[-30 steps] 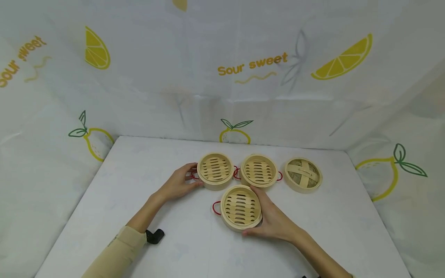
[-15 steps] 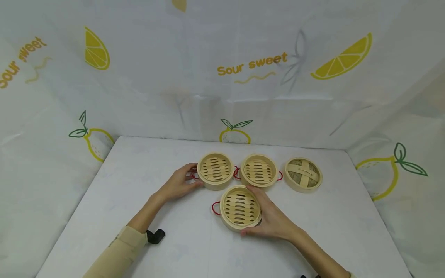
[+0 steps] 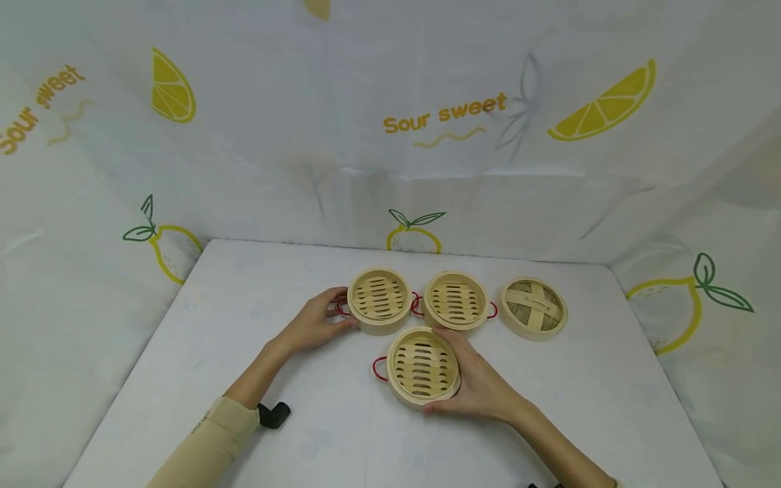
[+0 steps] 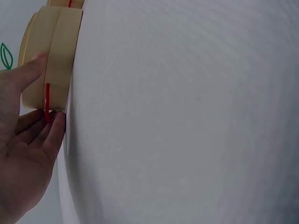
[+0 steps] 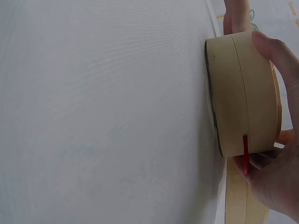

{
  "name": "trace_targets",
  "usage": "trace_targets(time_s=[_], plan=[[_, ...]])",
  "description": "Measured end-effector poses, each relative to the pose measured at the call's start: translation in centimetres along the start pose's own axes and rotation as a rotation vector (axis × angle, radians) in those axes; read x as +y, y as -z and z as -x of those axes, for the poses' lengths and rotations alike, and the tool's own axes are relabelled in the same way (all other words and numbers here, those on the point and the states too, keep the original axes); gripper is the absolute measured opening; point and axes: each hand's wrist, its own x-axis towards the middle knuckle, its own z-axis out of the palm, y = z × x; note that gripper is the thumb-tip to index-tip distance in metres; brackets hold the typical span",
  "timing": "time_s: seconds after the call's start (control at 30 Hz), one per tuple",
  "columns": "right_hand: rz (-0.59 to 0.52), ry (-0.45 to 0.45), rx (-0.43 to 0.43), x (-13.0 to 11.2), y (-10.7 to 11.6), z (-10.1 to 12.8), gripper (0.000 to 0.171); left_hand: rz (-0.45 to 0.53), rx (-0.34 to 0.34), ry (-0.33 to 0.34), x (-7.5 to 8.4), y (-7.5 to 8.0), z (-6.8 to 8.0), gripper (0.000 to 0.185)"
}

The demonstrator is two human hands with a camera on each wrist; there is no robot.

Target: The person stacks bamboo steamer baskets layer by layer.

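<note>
— Bamboo, all four pieces: three open steamer trays and one lid (image 3: pixel 533 308) on the white table (image 3: pixel 244 339). Did something move in the last second?

— Almost nothing. My right hand (image 3: pixel 482 388) was already around the near tray (image 3: pixel 424 366), and it is in the same place now, thumb on the front wall and fingers curled around the right side. The tray sits flat on the table, maybe shifted a very little, I cannot say for sure.

— And your left hand (image 3: pixel 314 324)?

— It also kept its place. It holds the far left tray (image 3: pixel 379 301) by the left side, the thumb above on the rim, the other fingers low near the red wire handle (image 4: pixel 47 101). In the left wrist view I see the fingertips touching the wall, the palm a little apart from it.

— So both trays are not lifted?

— No, both stand on the table. The middle tray (image 3: pixel 456 300) is just behind the near one, close to my right fingers, and the lid is apart on the right, nobody touches it. My judgement: I have a grip on two trays, but the moving itself is not begun
</note>
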Motion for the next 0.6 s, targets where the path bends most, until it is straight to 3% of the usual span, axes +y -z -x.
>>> trace_targets(time_s=[0.6], plan=[[-0.013, -0.009, -0.008, -0.77, 0.72, -0.34, 0.128, 0.015, -0.002, 0.027, -0.06, -0.1, -0.04, 0.079]])
